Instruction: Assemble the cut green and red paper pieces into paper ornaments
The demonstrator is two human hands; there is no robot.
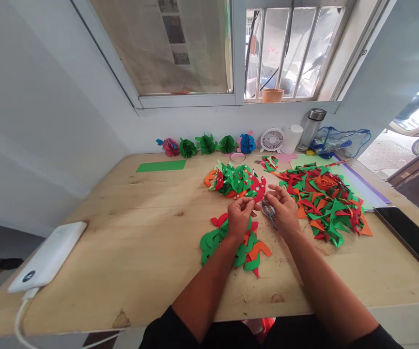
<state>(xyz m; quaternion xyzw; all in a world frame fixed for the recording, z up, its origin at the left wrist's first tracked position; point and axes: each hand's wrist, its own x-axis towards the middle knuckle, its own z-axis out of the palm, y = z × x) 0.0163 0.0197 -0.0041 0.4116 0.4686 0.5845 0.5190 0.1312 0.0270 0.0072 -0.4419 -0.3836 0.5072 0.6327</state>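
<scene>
Between the thumb and fingers of my left hand is a red curved paper cutout with small white squares on it. Close to its right edge, my right hand has its fingers bent towards the thumb; anything between them is too small to make out. A grey metal tool, seemingly scissors, shows beside the right palm, partly covered. Under my left wrist lies a pile of green, red and orange cutouts. Beyond my hands is a heap of cutouts, several bearing white squares.
Paper scraps are heaped on the right, near a black phone. A green strip, paper figures, a small fan and a glass bottle line the back. A white power bank sits on the left.
</scene>
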